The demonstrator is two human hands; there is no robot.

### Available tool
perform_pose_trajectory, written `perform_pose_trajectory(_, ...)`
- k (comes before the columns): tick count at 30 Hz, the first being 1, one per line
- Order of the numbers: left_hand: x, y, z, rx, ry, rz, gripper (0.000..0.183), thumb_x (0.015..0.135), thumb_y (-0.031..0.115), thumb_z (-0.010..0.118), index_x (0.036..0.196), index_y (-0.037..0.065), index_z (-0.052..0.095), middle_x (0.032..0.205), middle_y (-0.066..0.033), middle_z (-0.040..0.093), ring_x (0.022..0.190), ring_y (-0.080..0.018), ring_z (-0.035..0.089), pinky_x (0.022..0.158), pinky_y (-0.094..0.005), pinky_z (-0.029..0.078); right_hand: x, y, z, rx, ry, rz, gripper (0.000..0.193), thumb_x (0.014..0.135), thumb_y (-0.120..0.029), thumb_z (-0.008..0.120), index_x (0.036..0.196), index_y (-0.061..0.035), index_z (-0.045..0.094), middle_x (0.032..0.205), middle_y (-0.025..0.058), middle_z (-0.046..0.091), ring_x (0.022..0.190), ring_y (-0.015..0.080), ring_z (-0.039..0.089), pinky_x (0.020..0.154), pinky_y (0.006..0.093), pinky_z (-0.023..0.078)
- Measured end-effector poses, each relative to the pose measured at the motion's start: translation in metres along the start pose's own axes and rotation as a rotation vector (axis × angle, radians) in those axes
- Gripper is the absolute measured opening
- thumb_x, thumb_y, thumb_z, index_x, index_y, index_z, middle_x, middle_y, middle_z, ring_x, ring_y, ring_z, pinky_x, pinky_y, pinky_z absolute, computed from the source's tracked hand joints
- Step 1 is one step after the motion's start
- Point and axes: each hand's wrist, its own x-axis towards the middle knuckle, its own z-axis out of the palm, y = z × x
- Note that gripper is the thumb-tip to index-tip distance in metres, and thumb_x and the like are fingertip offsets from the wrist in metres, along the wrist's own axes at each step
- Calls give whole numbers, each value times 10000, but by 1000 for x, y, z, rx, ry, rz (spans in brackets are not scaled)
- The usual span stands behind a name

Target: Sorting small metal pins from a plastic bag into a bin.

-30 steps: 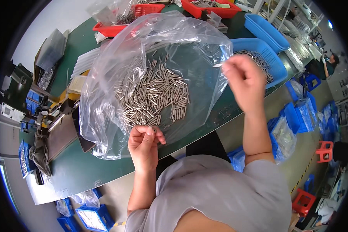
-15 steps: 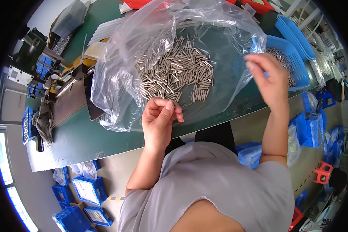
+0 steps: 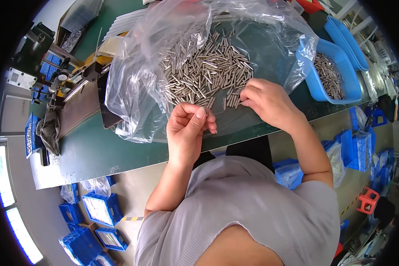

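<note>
Since the earlier frame, the right hand [image 3: 272, 104] has moved from beside the blue basket [image 3: 314, 85] and is now reaching to the near right edge of the pins [image 3: 204, 71]. Its fingers are bunching together; whether they are gripping a pin, I cannot tell. The left hand [image 3: 185, 128] is pinching a small piece [image 3: 207, 113] between thumb and forefinger. The pins are lying heaped on the green table [image 3: 97, 155], the clear bag [image 3: 133, 84] partly covering them. More pins are filling the basket.
</note>
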Motion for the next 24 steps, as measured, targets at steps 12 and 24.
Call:
perform_pose_trajectory(12,1,-1,0,7,-25,-18,83,916,90,511,907,9,493,796,-146,591,641,-181,577,597,-282,485,5,-27,-2,574,178,106,80,804,20,594,878,2,569,797,59,578,644,138,564,561,243,453)
perform_pose_trajectory(24,0,0,0,-3,-59,-27,107,913,100,538,896,2,498,783,-110,613,662,-166,590,601,-289,497,23,-45,9,512,244,-56,99,758,-1,658,833,-12,595,747,66,607,650,160,598,586,259,475)
